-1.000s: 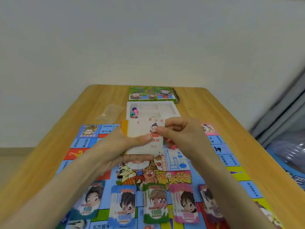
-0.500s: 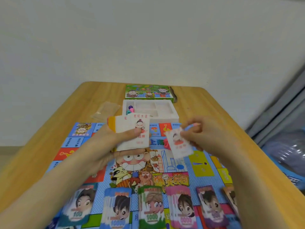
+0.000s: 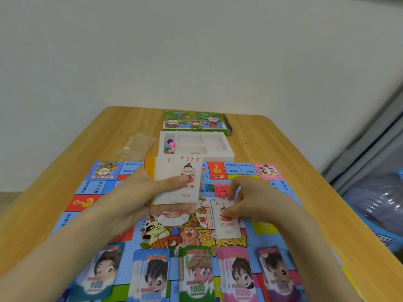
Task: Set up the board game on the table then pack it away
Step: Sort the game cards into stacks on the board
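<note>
A colourful game board [image 3: 104, 184] lies spread over the wooden table [image 3: 272, 144]. My left hand [image 3: 139, 199] holds a stack of white property cards [image 3: 176, 171] above the board's middle, thumb pressed on the top card. My right hand [image 3: 250, 203] pinches a single white card [image 3: 226, 223] that rests on the board right of the stack. Several piles of paper money [image 3: 196, 277] marked 100, 10000, 1000 and 5000 line the near edge. Small pink pieces [image 3: 220, 190] sit on the board beyond the single card.
A white plastic tray [image 3: 218, 147] holding coloured pawns [image 3: 170, 144] stands behind the board. The green box lid [image 3: 194, 123] lies beyond it near the wall. A clear plastic bag [image 3: 136, 146] rests at the back left. Blue bags [image 3: 381, 210] stand off the table's right edge.
My right hand drew one card off the stack, carried it right and down, and now has it on the board. The left hand stays shut on the stack.
</note>
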### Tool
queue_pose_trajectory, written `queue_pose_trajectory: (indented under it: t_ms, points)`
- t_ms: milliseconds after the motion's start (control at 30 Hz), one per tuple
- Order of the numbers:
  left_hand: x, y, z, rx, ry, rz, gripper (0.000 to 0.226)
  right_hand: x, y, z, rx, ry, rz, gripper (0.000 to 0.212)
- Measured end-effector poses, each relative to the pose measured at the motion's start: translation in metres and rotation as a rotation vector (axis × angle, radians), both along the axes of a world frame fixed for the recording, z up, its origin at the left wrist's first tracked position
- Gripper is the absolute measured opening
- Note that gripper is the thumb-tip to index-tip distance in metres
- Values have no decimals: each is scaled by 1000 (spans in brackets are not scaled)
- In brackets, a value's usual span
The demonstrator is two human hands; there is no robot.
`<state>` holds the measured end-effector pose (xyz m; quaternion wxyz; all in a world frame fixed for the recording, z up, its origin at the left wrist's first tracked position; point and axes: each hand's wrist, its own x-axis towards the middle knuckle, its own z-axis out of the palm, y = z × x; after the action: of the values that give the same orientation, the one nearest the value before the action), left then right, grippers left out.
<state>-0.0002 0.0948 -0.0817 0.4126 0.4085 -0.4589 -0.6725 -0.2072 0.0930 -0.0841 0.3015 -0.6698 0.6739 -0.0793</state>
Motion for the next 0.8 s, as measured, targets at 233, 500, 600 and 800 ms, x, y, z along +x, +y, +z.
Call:
queue_pose_trajectory:
  t_ms: [233, 500, 600, 800]
  points:
    - [-1, 3, -1, 60, 31, -3, 40, 0, -3, -1, -355, -119, -31, 19]
    - [-5, 5, -1, 50, 53, 5, 39, 32, 8, 10, -292, -760, 66, 20]
    - [-7, 7, -2, 37, 29, 0, 41, 34, 8, 9, -308, -812, 46, 14]
    - [-11, 7, -8, 61, 44, -6, 37, 30, 7, 8, -325, -763, 45, 10]
